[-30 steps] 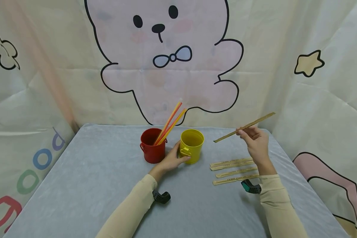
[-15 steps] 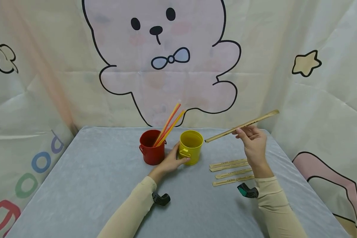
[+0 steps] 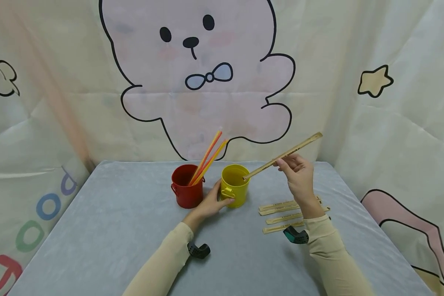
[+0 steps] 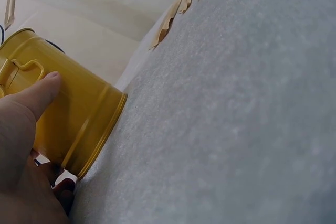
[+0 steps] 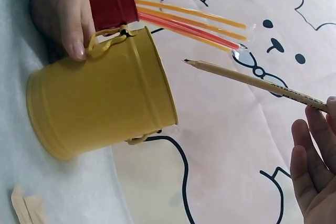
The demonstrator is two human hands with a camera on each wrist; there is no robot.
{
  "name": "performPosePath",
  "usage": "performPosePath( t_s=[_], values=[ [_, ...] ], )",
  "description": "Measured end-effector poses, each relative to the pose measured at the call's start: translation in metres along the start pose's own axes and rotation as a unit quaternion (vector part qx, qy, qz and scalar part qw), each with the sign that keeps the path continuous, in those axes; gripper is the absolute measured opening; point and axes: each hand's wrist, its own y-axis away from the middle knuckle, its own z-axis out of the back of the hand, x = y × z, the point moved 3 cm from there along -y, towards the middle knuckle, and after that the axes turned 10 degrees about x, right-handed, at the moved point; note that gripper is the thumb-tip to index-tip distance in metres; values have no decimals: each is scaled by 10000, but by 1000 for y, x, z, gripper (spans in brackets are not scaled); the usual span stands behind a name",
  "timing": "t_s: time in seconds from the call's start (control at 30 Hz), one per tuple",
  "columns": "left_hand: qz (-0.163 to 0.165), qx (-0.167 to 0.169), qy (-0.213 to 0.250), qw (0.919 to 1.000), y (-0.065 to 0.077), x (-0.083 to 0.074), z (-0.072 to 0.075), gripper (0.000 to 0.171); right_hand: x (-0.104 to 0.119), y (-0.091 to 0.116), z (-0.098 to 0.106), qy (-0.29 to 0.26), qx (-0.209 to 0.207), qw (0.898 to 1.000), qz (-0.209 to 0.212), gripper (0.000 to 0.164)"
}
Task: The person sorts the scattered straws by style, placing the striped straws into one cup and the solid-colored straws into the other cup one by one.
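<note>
My left hand (image 3: 209, 205) holds a small yellow bucket (image 3: 239, 192) upright on the table, thumb (image 4: 44, 90) against its side by the handle. My right hand (image 3: 297, 176) pinches a long thin stick in a printed brown paper wrapper (image 3: 303, 144). Its lower tip overlaps the bucket's right rim in the head view; seen from the right wrist, this tip stands a little apart from the bucket's mouth (image 5: 170, 85). To the left of the yellow bucket is a red bucket (image 3: 186, 197) with several orange and red sticks (image 3: 209, 155) leaning out of it.
Several more paper-wrapped sticks (image 3: 284, 218) lie side by side on the pale blue tablecloth (image 3: 126, 222), partly below my right forearm. A cloth backdrop (image 3: 207, 102) with a cartoon bear rises behind the table. A dark wrist camera (image 3: 199, 250) sits on each sleeve.
My right hand has moved left with the wrapped stick, bringing its lower tip to the yellow bucket's rim. My left hand keeps its hold on the bucket. The head view has tilted slightly upward.
</note>
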Motion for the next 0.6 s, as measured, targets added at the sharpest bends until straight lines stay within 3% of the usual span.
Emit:
performPosePath(
  t_s=[0.27,0.6],
  values=[
    [-5,42,28,10000,2,0,0,88,-19,3,-18,316,260,9992,-38,13],
    [-50,44,33,10000,1,0,1,87,-37,13,-34,1193,1196,9848,-398,14]
  ],
)
